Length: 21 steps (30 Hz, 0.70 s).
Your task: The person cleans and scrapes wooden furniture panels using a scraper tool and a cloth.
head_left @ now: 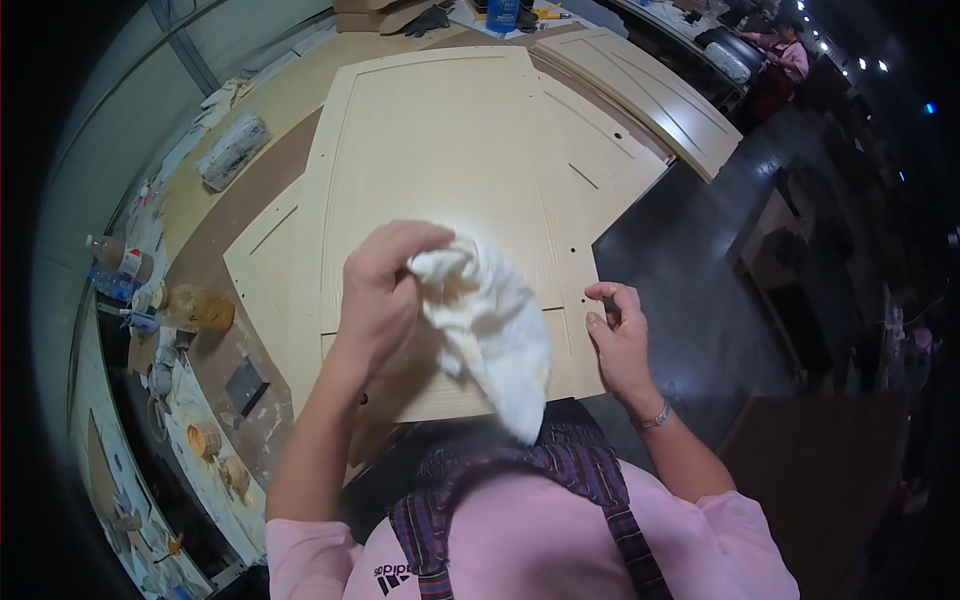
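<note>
My left hand (385, 285) is closed around a crumpled white cloth (490, 320), which hangs down over the near part of a pale wood-grain panel (430, 130). Faint yellowish marks show on the cloth. The panel has a raised border and lies flat over other cream-coloured panels. At the right edge of these boards is my right hand (622, 340), its thumb and forefinger apart and curved, with nothing seen between them. Its fingertips overlap the board edge; whether they press on it I cannot tell.
More panels (650, 85) lie stacked at the far right. On the left stand a wrapped roll-like bundle (235, 150), a bottle of amber liquid (200, 308), a dark block (246, 386) and an orange-rimmed cup (204, 439). A person (785, 55) works at the far right.
</note>
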Each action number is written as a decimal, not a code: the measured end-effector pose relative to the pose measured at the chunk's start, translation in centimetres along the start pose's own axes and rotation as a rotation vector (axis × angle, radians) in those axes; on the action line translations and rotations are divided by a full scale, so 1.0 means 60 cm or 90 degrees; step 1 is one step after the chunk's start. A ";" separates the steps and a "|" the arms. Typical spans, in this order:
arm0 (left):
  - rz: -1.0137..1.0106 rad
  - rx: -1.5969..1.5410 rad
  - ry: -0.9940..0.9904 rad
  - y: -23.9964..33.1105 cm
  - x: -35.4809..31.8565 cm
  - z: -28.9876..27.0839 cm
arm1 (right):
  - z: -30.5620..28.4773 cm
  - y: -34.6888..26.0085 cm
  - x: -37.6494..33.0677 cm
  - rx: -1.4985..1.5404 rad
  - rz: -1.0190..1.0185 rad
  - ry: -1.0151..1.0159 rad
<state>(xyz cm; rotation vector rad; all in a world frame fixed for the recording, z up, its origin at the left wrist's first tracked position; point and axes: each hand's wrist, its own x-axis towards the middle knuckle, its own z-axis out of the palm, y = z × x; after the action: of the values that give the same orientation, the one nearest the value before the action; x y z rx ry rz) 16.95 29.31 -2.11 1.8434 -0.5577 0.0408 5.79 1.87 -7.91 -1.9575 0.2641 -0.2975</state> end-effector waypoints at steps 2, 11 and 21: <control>0.062 0.099 0.044 -0.038 0.011 0.038 | 0.014 -0.015 -0.001 0.011 -0.004 -0.019; 0.040 -0.060 -0.248 0.023 -0.147 0.010 | -0.018 0.045 0.021 0.062 -0.140 -0.009; 0.204 0.484 -0.133 0.069 -0.169 0.153 | -0.051 0.010 0.122 -0.293 -0.377 -0.072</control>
<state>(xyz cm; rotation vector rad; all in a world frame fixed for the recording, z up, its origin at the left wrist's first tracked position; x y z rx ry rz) 4.07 23.59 -4.64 2.4850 -1.0888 0.3147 11.66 -3.32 -6.69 -2.4738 -0.3652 -0.5406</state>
